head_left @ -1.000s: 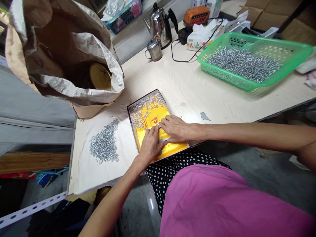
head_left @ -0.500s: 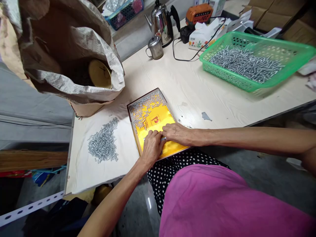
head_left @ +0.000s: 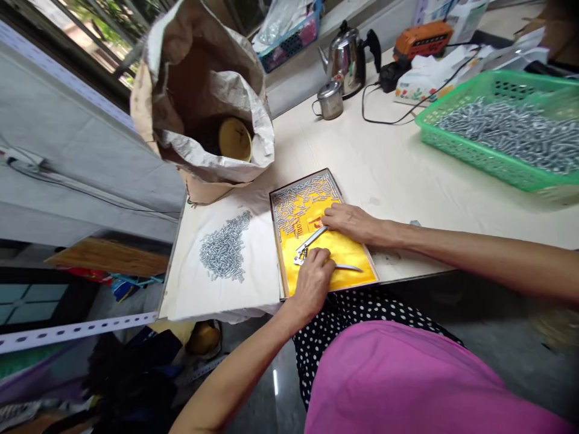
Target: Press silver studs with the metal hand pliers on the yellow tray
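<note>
A shallow tray (head_left: 284, 271) with a yellow lining lies at the table's front edge. Many small silver metal pins (head_left: 289, 208) are spread over its far part. Above the yellow part, my left hand (head_left: 313, 278) is closed on a slim metal folding tool (head_left: 348, 267), whose thin blade-like strip sticks out to the right. A short dark chain shows beside its fingers. My right hand (head_left: 350, 223) pinches the end of the tool's other metal arm (head_left: 312, 239), which slants up from near the left fingers. The tool's exact kind is unclear, as the fingers cover part of it.
A heap of similar pins (head_left: 224, 248) lies on the table left of the tray. Behind it stands an open sack (head_left: 203, 172) with a round yellowish container (head_left: 235, 140) inside. A green basket (head_left: 474, 158) of metal pieces, a kettle (head_left: 346, 60) and a metal cup (head_left: 330, 100) stand farther back.
My hands, which were together over the tray, have moved apart, the right one up and away. The folding tool now shows with its arms spread. The camera view has turned left.
</note>
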The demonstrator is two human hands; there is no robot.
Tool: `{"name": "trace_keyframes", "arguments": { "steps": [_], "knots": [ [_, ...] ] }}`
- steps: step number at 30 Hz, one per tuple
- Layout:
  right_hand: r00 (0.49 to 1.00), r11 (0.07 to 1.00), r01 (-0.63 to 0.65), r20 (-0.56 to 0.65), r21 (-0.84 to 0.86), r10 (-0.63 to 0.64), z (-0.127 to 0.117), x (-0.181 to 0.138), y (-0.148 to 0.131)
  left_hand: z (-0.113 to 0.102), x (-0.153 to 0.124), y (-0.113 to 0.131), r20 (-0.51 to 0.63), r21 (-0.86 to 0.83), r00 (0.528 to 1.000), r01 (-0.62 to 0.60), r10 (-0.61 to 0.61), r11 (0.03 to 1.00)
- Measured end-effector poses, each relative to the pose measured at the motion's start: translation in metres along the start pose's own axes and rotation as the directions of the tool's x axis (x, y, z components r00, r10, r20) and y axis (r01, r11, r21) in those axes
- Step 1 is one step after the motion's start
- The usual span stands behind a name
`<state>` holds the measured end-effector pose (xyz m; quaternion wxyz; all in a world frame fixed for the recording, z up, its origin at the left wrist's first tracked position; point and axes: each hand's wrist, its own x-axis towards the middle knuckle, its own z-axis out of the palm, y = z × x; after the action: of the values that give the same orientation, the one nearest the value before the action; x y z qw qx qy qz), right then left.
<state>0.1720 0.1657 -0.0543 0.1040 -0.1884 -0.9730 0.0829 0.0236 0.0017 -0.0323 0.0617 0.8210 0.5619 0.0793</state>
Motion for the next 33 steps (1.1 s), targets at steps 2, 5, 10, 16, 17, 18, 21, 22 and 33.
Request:
{"name": "trace_keyframes", "arguments": {
  "steps": [2, 5, 10, 16, 17, 18, 21, 22, 33],
  "knots": [
    [0.998, 0.999, -0.040, -0.043, 0.000, 0.040, -0.003, 0.008, -0.002, -0.004, -0.002, -0.003, -0.014, -0.006, 1.000, 0.007, -0.007, 1.000],
    [0.988, 0.993, -0.116, -0.104, -0.010, 0.114, -0.010, 0.000, -0.017, -0.017, -0.013, -0.033, -0.127, 0.022, 0.979, 0.163, -0.159, 0.986],
    [0.998, 0.990, -0.039, 0.049, 0.134, 0.033, -0.004, -0.038, -0.053, -0.045, -0.043, -0.132, -0.244, 0.307, 0.794, 0.608, -0.557, 0.733],
    [0.993, 0.992, -0.066, 0.101, 0.103, 0.056, 0.003, -0.030, -0.050, -0.050, -0.057, -0.188, -0.079, 0.523, 0.771, 0.571, -0.631, 0.632],
    [0.997, 0.996, -0.063, 0.048, 0.068, 0.060, -0.001, -0.024, -0.046, -0.050, -0.056, -0.190, -0.068, 0.534, 0.772, 0.563, -0.632, 0.630],
    [0.997, 0.997, -0.072, -0.005, 0.029, 0.072, -0.006, -0.019, -0.042, -0.050, -0.055, -0.190, -0.058, 0.541, 0.775, 0.554, -0.629, 0.633],
    [0.991, 0.991, -0.109, -0.092, -0.077, 0.102, -0.019, -0.011, -0.036, -0.055, -0.052, -0.190, -0.007, 0.546, 0.797, 0.509, -0.604, 0.665],
    [0.990, 0.988, -0.116, -0.095, -0.102, 0.106, -0.021, -0.012, -0.036, -0.058, -0.051, -0.191, 0.011, 0.538, 0.805, 0.495, -0.593, 0.682],
    [0.999, 0.997, -0.038, 0.033, 0.062, 0.036, -0.004, -0.044, -0.054, -0.061, -0.030, -0.080, 0.222, -0.637, 0.637, 0.668, -0.738, 0.384]
  ]
}}
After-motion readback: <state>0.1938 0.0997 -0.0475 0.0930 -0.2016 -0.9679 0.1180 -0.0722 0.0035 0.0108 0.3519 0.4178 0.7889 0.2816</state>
